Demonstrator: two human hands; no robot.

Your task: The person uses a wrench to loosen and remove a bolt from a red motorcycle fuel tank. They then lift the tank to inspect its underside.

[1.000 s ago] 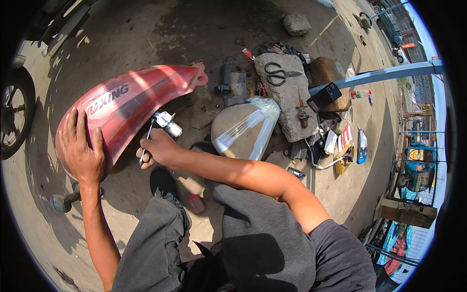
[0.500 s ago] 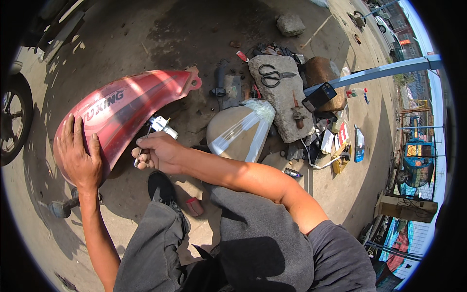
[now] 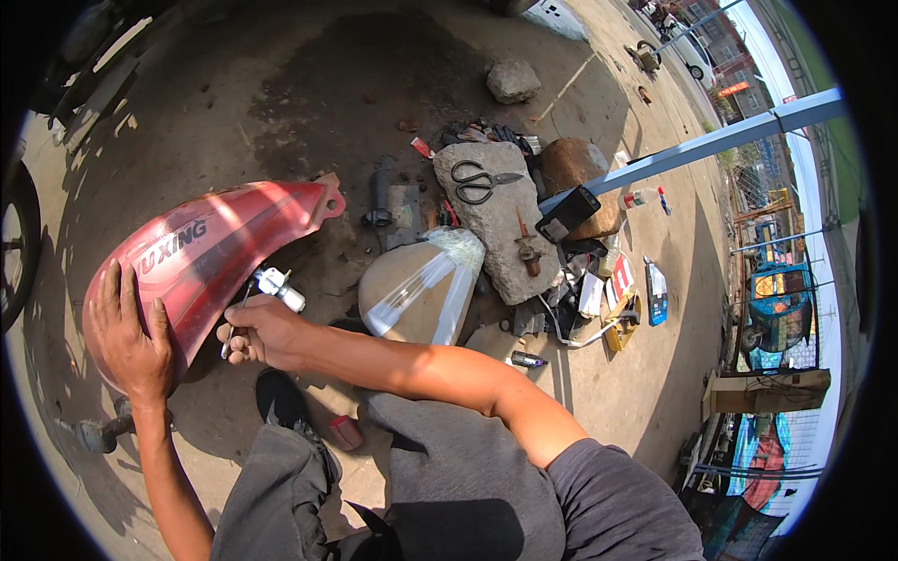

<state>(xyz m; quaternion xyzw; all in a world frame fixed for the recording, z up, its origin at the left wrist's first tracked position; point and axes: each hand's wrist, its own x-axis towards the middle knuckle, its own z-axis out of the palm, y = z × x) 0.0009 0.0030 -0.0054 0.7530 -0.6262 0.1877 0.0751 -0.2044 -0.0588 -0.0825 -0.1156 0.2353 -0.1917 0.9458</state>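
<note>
A red motorcycle fuel tank [image 3: 220,229] with dark lettering lies on its side at the left. My left hand [image 3: 136,327] rests flat on its near end, fingers extended. Beside the tank's lower edge, my right hand [image 3: 267,332] is closed round a slim silver wrench [image 3: 225,350], whose far end reaches up to the tank's underside. Just beyond my right knuckles a silver-and-white fuel tap [image 3: 279,288] sticks out from below the tank. The wrench's middle is hidden in my fingers, and I cannot tell whether its tip touches the tap.
A stone slab [image 3: 496,215] bears black scissors [image 3: 482,180] and a rusty tool [image 3: 528,251]. Closer is a rounded piece wrapped in clear tape [image 3: 416,290]. A black phone-like device [image 3: 569,213], a blue post [image 3: 711,140], boxes and a red cup-like piece [image 3: 346,432] lie around.
The whole view has swung, so the scene sits further left and the near things lower. Both hands keep their places on and beside the tank, with the wrench still in my right hand.
</note>
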